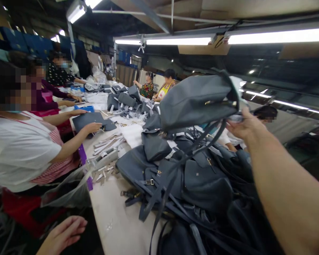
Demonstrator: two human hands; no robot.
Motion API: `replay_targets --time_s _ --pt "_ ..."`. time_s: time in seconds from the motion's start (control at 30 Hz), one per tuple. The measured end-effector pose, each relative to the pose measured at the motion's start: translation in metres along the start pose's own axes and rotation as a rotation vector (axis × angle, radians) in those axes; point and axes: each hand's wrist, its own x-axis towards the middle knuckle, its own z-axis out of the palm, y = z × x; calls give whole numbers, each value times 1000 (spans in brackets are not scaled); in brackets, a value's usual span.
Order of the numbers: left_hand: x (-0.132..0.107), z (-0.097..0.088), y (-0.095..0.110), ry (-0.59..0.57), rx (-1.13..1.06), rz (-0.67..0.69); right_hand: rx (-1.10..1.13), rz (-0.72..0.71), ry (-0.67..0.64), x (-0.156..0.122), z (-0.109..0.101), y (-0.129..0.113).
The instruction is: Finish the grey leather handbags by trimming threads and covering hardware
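Note:
My right hand (243, 124) is closed on the top end of a dark blue-grey backpack (194, 102), lifted sideways above a heap of similar bags. Its long thin straps hang down over the heap, and a zip with a gold-coloured pull shows near my fingers. Beneath it, a flap bag (206, 184) and other dark bags with buckles lie piled together. At the lower left, my left hand (66, 232) is off the table's edge, its fingers stretched out and nothing in it.
A long pale table (111, 212) runs away from me. Cut strips (108, 143) litter its left side. A co-worker in a white shirt (23, 152) handles a flat dark piece (91, 122). More bags (127, 97) are heaped farther back, with other people seated around. Light tubes (178, 41) hang overhead.

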Motion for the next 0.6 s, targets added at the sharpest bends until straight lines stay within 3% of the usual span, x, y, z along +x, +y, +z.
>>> replay_targets --time_s 0.1,0.17,0.23,0.37,0.5,0.6 --pt "-1 11 -21 -2 7 -20 -8 154 149 1 -42 44" --pt "-2 26 -31 -11 41 -30 -49 242 140 -25 -45 86" --pt "-2 43 -33 -57 86 -26 -98 335 31 -67 -32 129" --pt "0 81 -19 -228 210 -26 -261 503 -306 -172 18 204" --pt "1 114 -2 -380 308 -16 -467 512 -365 -258 64 248" --pt "-3 131 1 -489 341 12 -514 507 -318 -296 84 261"
